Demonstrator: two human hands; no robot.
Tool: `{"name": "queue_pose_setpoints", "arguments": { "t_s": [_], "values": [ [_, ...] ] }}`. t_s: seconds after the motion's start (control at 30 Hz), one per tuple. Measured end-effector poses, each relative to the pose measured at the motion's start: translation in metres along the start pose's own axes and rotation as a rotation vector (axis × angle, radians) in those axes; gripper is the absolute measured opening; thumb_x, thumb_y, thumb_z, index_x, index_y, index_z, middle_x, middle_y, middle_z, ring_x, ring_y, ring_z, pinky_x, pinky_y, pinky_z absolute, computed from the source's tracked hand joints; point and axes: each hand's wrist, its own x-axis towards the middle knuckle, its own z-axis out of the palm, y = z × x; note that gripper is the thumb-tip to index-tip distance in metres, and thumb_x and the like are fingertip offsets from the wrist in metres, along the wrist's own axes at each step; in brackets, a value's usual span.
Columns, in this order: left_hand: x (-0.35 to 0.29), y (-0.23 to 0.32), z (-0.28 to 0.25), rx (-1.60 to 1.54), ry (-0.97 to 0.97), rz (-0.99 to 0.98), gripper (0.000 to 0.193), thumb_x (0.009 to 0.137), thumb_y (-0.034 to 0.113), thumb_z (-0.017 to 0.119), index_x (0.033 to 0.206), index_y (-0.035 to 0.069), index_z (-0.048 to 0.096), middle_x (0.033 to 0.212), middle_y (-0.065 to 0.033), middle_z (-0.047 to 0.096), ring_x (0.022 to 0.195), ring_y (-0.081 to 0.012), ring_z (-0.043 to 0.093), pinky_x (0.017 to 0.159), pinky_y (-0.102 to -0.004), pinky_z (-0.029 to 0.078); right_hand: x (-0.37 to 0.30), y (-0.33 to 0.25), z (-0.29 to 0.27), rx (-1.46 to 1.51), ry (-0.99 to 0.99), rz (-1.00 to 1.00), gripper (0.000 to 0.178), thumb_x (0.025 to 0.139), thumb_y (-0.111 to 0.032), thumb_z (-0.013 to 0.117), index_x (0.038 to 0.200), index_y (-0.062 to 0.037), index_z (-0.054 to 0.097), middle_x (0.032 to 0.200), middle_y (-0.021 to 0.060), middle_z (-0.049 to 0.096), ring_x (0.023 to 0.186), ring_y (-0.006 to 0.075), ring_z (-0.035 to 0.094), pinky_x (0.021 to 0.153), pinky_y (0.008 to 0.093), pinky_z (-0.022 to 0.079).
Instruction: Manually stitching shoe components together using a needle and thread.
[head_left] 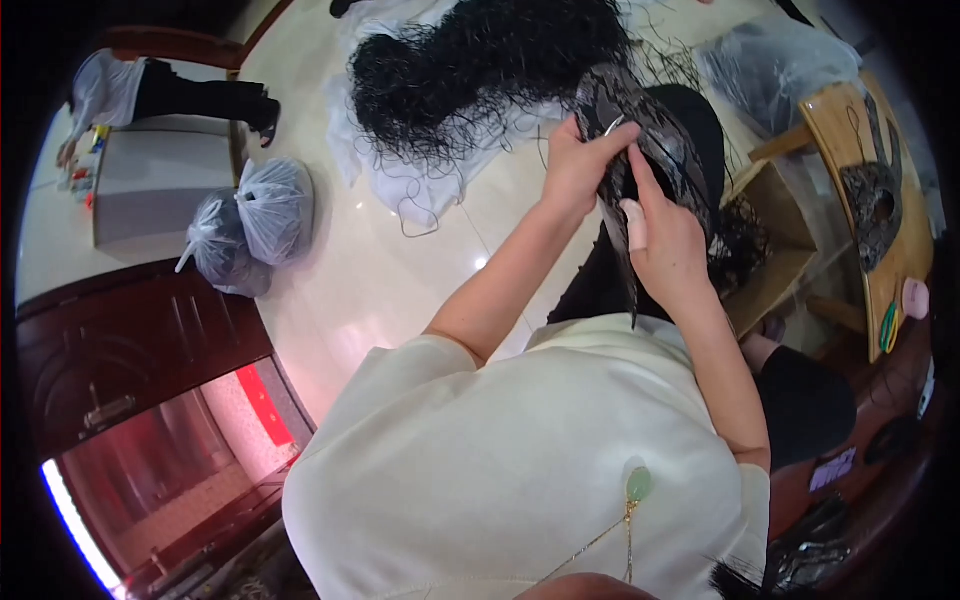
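Note:
A floppy grey-and-black snakeskin-patterned piece (680, 150) lies over my dark-clothed lap, its narrow end hanging toward my shirt. My left hand (577, 170) is closed on its left edge, thumb reaching across to the right. On the other side, my right hand (668, 235) grips the piece, its index finger stretched up to meet the left thumb. A white wrap (633, 224) covers a digit of my right hand. Something thin and shiny (613, 126) shows beside my left thumb; its kind is too small to tell.
A tangled heap of black strands (450, 80) lies on white plastic sheeting (400, 190). At right, a wooden table (835, 110) bears a similar patterned piece (870, 210) and green-handled scissors (889, 326). A cardboard box (775, 285) stands beside my leg. Tied plastic bags (275, 210) and a person (170, 90) are left.

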Motion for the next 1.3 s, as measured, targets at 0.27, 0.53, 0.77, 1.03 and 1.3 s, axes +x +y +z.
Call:
{"name": "queue_pose_setpoints", "arguments": {
  "t_s": [0.27,0.53,0.77,1.03,1.3],
  "values": [
    [-0.001,0.006,0.009,0.058,-0.085,0.104,0.015,0.076,-0.002,0.071,0.088,-0.001,0.063,0.080,-0.0062,0.067,0.065,-0.0107,0.060,0.059,-0.0209,0.050,-0.006,-0.004,-0.021,0.117,0.239,-0.107,0.049,0.086,-0.004,0.057,0.134,-0.0066,0.050,0.082,0.0133,0.063,0.061,0.0302,0.056,0.057,0.0362,0.045],
    [-0.022,0.037,0.054,0.587,-0.371,0.524,0.032,0.062,-0.002,0.075,0.092,-0.002,0.063,0.077,-0.0045,0.066,0.065,-0.0098,0.056,0.060,-0.0210,0.048,0.009,0.008,-0.087,-0.129,0.603,-0.471,0.033,0.077,-0.002,0.062,0.108,-0.0123,0.063,0.091,0.0030,0.057,0.068,0.0199,0.053,0.060,0.0287,0.044],
    [-0.046,0.044,0.085,0.715,-0.626,0.561,0.036,0.060,-0.005,0.072,0.095,-0.003,0.065,0.075,-0.0039,0.065,0.065,-0.0099,0.052,0.060,-0.0219,0.047,-0.026,0.007,-0.128,-0.596,0.465,-0.381,0.011,0.076,-0.013,0.063,0.082,-0.0160,0.054,0.087,0.0018,0.049,0.070,0.0195,0.054,0.061,0.0317,0.046],
    [-0.070,0.027,0.116,0.673,-0.719,0.527,0.033,0.063,-0.008,0.068,0.095,-0.003,0.065,0.077,-0.0046,0.065,0.067,-0.0091,0.052,0.062,-0.0215,0.046,-0.065,0.022,-0.172,-0.905,0.409,-0.491,0.010,0.076,-0.016,0.062,0.082,-0.0176,0.054,0.088,0.0005,0.050,0.067,0.0167,0.051,0.060,0.0279,0.044],
    [-0.109,-0.004,0.152,0.691,-0.723,1.075,0.013,0.064,-0.004,0.068,0.076,-0.002,0.064,0.066,-0.0016,0.061,0.059,-0.0083,0.044,0.053,-0.0208,0.040,-0.101,0.027,-0.183,-0.765,0.564,-0.938,0.013,0.074,-0.018,0.064,0.085,-0.0156,0.059,0.097,-0.0006,0.056,0.069,0.0155,0.050,0.062,0.0288,0.043]
  ]
}}
